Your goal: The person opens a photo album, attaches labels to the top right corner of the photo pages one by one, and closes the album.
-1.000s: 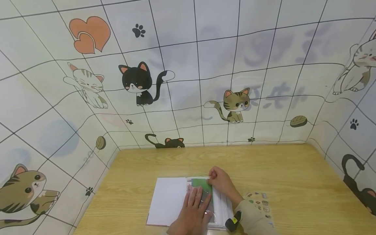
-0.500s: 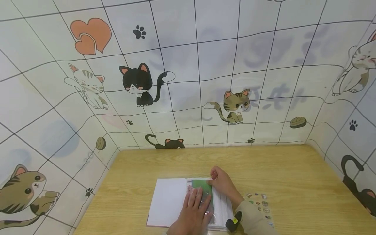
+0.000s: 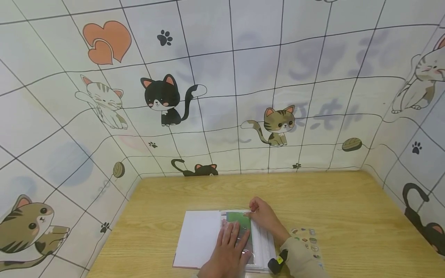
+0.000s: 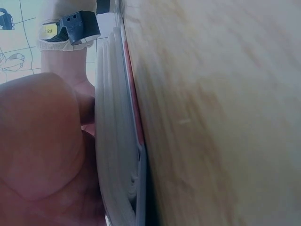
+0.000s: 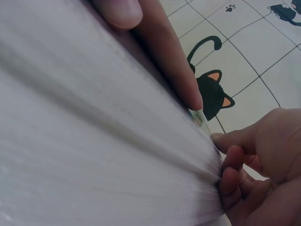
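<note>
An open album with a white inside cover (image 3: 198, 237) lies at the near middle of the table. On its right side, a clear sleeve page holds a picture card (image 3: 238, 217), green at the top and grey lower down. My left hand (image 3: 227, 247) rests flat over the card, fingers spread and pointing away from me. At the card's top right corner, my right hand (image 3: 264, 219) pinches the edge, its other fingers curled. In the right wrist view, the thumb and curled fingers of the right hand (image 5: 268, 160) meet the ends of the white pages (image 5: 94, 117).
A sheet of small colourful stickers (image 3: 306, 243) lies right of the album, partly under the right sleeve (image 3: 300, 256). A black wrist camera (image 3: 277, 262) sits by the album's near right corner. Behind the wooden table (image 3: 167, 193) stands a cat-patterned wall covering (image 3: 222, 96).
Almost nothing differs. The right hand has shifted very slightly to the right at the card's top corner; the left hand stays in place.
</note>
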Demonstrator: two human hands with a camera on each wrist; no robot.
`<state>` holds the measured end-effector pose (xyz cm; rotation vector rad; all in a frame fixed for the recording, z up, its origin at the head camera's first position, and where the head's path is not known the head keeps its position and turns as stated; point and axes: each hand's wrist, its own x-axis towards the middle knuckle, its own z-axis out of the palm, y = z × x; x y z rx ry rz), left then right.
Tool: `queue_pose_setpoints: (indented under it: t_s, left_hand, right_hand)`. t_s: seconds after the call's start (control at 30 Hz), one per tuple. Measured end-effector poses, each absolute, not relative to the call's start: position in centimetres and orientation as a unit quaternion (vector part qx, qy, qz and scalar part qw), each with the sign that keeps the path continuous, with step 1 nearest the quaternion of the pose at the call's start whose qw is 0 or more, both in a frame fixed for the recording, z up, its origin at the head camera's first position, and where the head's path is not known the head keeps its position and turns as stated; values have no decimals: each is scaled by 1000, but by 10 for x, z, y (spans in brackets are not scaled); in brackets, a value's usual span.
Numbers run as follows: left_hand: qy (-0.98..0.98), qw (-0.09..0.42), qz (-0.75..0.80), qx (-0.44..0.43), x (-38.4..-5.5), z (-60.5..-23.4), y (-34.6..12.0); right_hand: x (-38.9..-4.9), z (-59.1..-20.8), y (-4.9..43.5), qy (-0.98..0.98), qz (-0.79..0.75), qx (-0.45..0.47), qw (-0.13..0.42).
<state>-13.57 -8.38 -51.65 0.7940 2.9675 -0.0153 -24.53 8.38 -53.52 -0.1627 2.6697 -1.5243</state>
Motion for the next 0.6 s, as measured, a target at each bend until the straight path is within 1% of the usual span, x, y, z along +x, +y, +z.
queue_pose_setpoints:
  t_s: [0.2, 0.43, 0.6]
  left_hand:
    - [966, 47, -2, 255, -136, -517, -84]
    - [964, 40, 3, 262, -136, -519, -84]
    - [965, 48, 9, 259, -137, -520, -84]
  right_hand:
    - [-245, -534, 87, 860, -506, -51, 35]
    - [-243, -534, 91, 855, -516, -39, 40]
    - [-243, -534, 91, 852, -521, -37, 40]
